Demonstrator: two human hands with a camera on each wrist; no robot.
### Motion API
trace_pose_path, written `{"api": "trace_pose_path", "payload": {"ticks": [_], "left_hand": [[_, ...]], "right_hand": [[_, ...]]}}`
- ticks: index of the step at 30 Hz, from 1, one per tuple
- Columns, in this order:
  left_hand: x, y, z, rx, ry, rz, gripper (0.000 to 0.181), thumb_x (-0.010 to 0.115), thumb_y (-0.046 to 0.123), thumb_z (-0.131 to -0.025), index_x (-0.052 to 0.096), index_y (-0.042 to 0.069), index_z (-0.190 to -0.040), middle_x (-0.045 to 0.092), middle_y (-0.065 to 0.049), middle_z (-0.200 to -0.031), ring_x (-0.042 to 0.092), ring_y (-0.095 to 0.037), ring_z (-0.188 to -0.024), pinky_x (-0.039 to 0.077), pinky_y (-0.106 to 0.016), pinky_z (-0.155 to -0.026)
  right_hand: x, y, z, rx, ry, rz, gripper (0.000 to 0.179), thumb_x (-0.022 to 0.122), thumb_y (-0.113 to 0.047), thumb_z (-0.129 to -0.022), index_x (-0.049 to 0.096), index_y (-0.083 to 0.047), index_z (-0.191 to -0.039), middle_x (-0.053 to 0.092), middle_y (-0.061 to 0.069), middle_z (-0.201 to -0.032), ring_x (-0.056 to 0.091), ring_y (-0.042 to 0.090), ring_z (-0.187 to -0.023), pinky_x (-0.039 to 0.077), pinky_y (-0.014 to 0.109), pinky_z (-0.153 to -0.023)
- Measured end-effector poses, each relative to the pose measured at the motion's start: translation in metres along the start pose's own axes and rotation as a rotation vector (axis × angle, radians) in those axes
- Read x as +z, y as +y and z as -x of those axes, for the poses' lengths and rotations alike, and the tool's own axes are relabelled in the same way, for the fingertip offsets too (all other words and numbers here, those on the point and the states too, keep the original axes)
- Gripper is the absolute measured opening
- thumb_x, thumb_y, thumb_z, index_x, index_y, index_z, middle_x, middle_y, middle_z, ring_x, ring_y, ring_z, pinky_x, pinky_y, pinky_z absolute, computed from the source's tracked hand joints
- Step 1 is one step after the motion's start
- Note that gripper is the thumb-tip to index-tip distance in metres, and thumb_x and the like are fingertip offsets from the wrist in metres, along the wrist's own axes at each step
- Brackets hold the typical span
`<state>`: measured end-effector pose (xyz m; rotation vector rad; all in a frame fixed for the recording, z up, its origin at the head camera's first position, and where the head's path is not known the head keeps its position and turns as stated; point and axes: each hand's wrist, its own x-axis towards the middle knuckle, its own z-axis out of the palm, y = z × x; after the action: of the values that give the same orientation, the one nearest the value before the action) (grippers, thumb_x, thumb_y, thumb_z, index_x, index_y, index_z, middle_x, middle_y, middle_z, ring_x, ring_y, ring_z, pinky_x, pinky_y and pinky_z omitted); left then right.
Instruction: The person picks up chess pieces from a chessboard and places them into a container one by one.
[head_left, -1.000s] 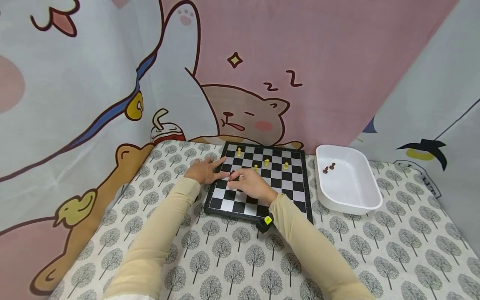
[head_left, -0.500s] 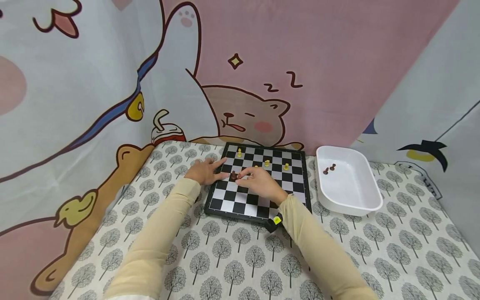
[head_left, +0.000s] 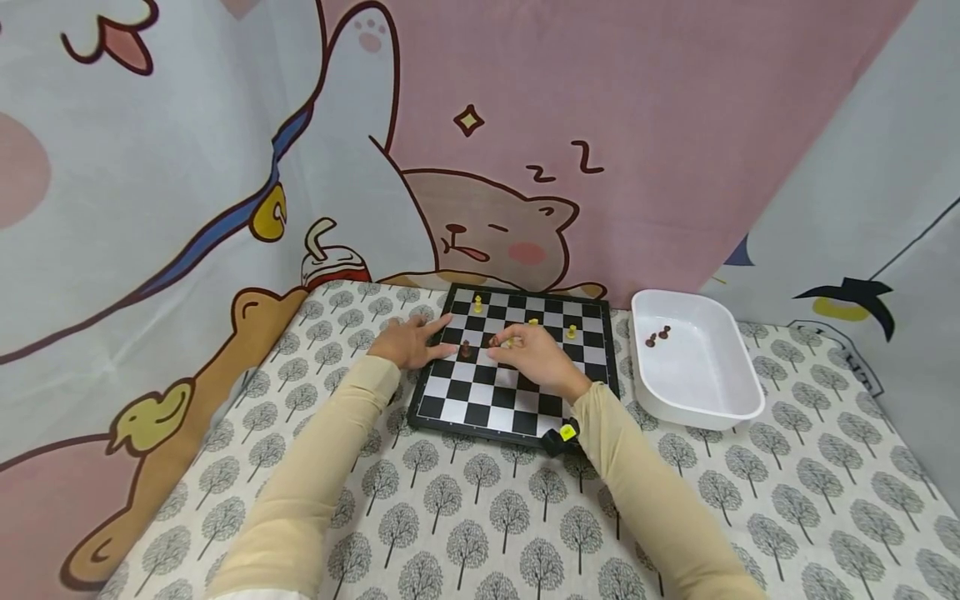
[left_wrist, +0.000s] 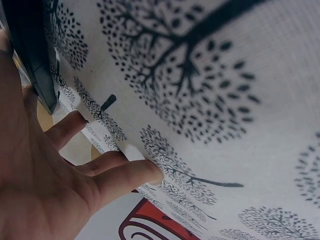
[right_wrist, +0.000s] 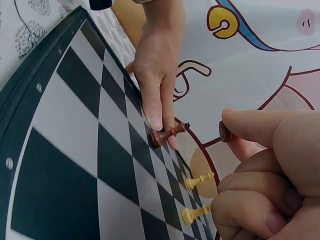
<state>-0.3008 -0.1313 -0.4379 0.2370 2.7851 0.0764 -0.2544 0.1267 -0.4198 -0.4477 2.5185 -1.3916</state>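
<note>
In the head view my right hand (head_left: 536, 357) is over the chessboard (head_left: 491, 393), pinching a brown chess piece (head_left: 493, 341) between thumb and finger. Seen from the right wrist, only the round end of the held piece (right_wrist: 225, 131) shows, above the board's surface. Another brown chess piece (head_left: 466, 350) stands upright on the left side of the board, near the fingertips of my left hand (head_left: 408, 342). Fingers spread, that hand rests at the board's left edge. Yellow chess pieces stand further back, including one at the far left (head_left: 477, 305) and one at the right (head_left: 572, 332).
A white plastic tub (head_left: 701, 392) stands right of the board, with two brown chess pieces (head_left: 657, 337) lying in it. The tablecloth (head_left: 480, 517) has a tree print. A cartoon-printed curtain (head_left: 637, 150) hangs behind the table.
My right hand has drawn back to the right from the standing brown chess piece, carrying another brown chess piece in its fingertips. My left hand has stayed in place.
</note>
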Motion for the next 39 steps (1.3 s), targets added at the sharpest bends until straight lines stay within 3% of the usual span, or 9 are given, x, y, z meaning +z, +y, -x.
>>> {"api": "trace_pose_path", "payload": {"ticks": [4,6,9,11,13,18,23,33,39], "left_hand": [[0.0,0.0,0.001,0.01,0.003,-0.001,0.081,0.028,0.083,-0.093,0.001,0.05,-0.161,0.017,-0.009,-0.173,0.018,-0.057,-0.152,0.039,-0.071,-0.113],[0.001,-0.001,0.001,0.016,0.006,-0.003,0.081,0.028,0.083,-0.094,0.001,0.049,-0.161,0.018,-0.009,-0.172,0.019,-0.058,-0.152,0.039,-0.071,-0.112],[0.001,-0.002,0.001,0.023,0.011,0.001,0.08,0.029,0.083,-0.094,0.002,0.049,-0.161,0.018,-0.009,-0.172,0.019,-0.058,-0.151,0.04,-0.072,-0.112],[0.001,-0.002,0.001,0.025,0.014,0.005,0.08,0.029,0.082,-0.094,0.002,0.048,-0.162,0.018,-0.009,-0.172,0.019,-0.058,-0.151,0.041,-0.072,-0.111],[0.001,-0.002,0.001,0.026,0.014,0.008,0.08,0.029,0.082,-0.094,0.002,0.048,-0.162,0.018,-0.009,-0.172,0.019,-0.058,-0.151,0.042,-0.071,-0.11],[0.002,-0.002,0.001,0.03,0.011,0.007,0.08,0.029,0.083,-0.094,0.002,0.049,-0.161,0.017,-0.008,-0.173,0.018,-0.058,-0.151,0.043,-0.071,-0.11],[0.002,-0.003,0.001,0.032,0.017,0.0,0.08,0.028,0.083,-0.094,0.001,0.049,-0.161,0.018,-0.008,-0.173,0.019,-0.058,-0.151,0.043,-0.071,-0.109],[0.003,-0.003,0.0,0.042,0.035,-0.002,0.08,0.028,0.083,-0.094,0.003,0.049,-0.161,0.02,-0.009,-0.172,0.022,-0.058,-0.15,0.044,-0.071,-0.108],[0.002,-0.003,0.002,0.043,0.038,0.0,0.079,0.03,0.081,-0.095,0.005,0.047,-0.162,0.02,-0.009,-0.172,0.023,-0.058,-0.15,0.043,-0.072,-0.108]], "right_hand": [[-0.004,0.001,0.003,0.028,0.004,-0.007,0.033,0.072,-0.034,-0.096,0.07,-0.012,-0.12,0.074,0.004,-0.116,0.069,0.022,-0.093,0.051,0.029,-0.074],[-0.007,0.001,0.004,0.053,0.011,-0.019,0.037,0.072,-0.036,-0.095,0.069,-0.012,-0.122,0.074,0.002,-0.116,0.07,0.026,-0.102,0.052,0.029,-0.079],[-0.013,0.003,0.005,0.074,0.026,-0.028,0.036,0.073,-0.038,-0.095,0.069,-0.014,-0.121,0.069,-0.001,-0.088,0.064,0.019,-0.078,0.047,0.027,-0.065],[-0.017,0.003,0.006,0.073,0.034,-0.048,0.033,0.073,-0.036,-0.095,0.069,-0.015,-0.12,0.061,-0.001,-0.078,0.049,0.016,-0.063,0.039,0.026,-0.056],[-0.021,0.005,0.006,0.072,0.044,-0.047,0.03,0.072,-0.035,-0.095,0.069,-0.016,-0.118,0.064,0.003,-0.076,0.039,0.013,-0.061,0.033,0.027,-0.053],[-0.03,0.009,0.007,0.092,0.072,-0.037,0.03,0.072,-0.034,-0.095,0.07,-0.014,-0.118,0.076,0.011,-0.112,0.053,0.017,-0.079,0.041,0.028,-0.064],[-0.036,0.01,0.008,0.108,0.091,-0.044,0.034,0.072,-0.036,-0.095,0.07,-0.014,-0.12,0.066,0.007,-0.082,0.044,0.016,-0.064,0.035,0.026,-0.055],[-0.045,0.011,0.006,0.146,0.101,-0.129,0.033,0.07,-0.037,-0.096,0.067,-0.015,-0.12,0.037,-0.01,-0.052,0.031,0.009,-0.044,0.028,0.023,-0.044],[-0.05,0.009,0.005,0.156,0.127,-0.158,0.038,0.07,-0.039,-0.096,0.066,-0.013,-0.124,0.054,-0.015,-0.062,0.031,0.007,-0.044,0.032,0.024,-0.046]]}}
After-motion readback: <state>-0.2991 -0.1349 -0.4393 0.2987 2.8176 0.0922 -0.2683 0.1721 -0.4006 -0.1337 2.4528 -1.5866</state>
